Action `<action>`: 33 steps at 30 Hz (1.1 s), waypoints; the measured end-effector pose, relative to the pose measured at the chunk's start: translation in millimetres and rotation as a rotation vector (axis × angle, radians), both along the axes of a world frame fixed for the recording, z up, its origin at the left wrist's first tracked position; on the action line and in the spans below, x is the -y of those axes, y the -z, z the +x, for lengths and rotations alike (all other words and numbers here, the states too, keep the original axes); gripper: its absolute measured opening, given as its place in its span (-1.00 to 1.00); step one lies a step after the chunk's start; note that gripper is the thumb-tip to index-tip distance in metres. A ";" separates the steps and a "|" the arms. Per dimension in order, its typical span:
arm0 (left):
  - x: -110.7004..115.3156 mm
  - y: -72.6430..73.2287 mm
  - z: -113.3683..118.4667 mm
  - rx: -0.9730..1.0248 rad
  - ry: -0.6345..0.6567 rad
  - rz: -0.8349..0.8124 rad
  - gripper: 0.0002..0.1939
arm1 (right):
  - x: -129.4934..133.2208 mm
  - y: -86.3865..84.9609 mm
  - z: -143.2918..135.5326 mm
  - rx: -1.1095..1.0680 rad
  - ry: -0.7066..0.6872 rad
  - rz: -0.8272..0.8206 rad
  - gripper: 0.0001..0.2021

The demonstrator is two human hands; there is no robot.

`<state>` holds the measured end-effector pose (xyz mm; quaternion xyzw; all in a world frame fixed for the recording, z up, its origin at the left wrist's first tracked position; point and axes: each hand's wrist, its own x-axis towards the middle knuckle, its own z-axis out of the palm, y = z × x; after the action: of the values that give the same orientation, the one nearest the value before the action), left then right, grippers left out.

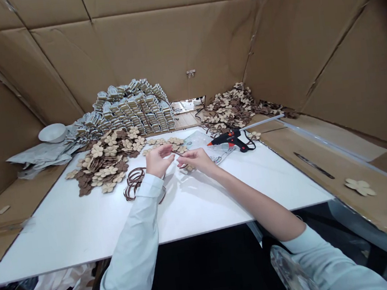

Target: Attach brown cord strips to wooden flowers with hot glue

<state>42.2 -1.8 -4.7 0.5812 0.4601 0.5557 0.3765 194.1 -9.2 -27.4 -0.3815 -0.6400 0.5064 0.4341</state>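
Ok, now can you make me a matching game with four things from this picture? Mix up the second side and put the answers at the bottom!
Things:
1. glue gun
2. thin brown strip
3. bowl
4. brown loops

Clues:
A. white and round
B. on the table, beside the left sleeve
C. between the left hand and the right hand
D. black and orange

Right pairs: 1-D, 2-C, 3-A, 4-B
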 end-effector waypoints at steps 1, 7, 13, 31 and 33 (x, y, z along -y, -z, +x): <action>-0.3 2.4 1.0 -0.080 -0.002 0.023 -0.72 | -0.1 -1.4 1.5 -0.020 0.009 -0.008 -0.71; 1.5 5.7 4.9 -0.497 0.069 0.153 -0.91 | -1.8 -6.5 6.3 -0.153 0.052 -0.059 -0.72; -0.1 5.5 4.6 -0.397 0.028 0.187 -0.94 | -3.5 -5.7 6.3 -0.216 0.012 -0.088 -0.70; 5.8 19.1 18.1 -0.105 0.130 0.078 -0.86 | -4.3 -3.9 6.5 -0.212 0.094 -0.092 -0.73; 4.1 20.5 17.6 -0.108 0.136 0.066 -0.87 | -5.0 -5.0 7.6 -0.210 0.109 -0.098 -0.72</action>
<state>59.8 -6.0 -25.2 0.6524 0.4204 0.5116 0.3687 201.7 -4.1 -22.4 -0.3813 -0.5440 0.5498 0.5064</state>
